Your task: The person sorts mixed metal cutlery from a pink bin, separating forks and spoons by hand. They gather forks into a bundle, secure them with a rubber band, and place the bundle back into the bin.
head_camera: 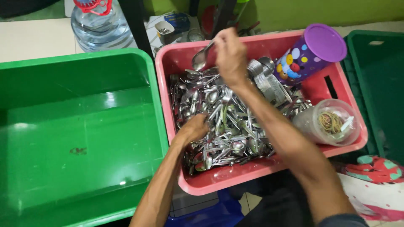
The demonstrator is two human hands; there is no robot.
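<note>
over the pink tub, the right hand pinches one spoon up high. the left hand digs in the spoon pile, grip hidden. a loose pinch could drop the spoon.

Bare forearms (dark-blue sleeve edge)

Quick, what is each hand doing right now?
Left hand: closed, fingers dug into the pile of spoons; grip cannot be told.
Right hand: closed, holding up one metal spoon.

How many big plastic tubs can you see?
3. A light green tub sits on the left, a pink tub full of spoons is in the middle, and a dark green tub is at the right edge, partly cut off.
</note>
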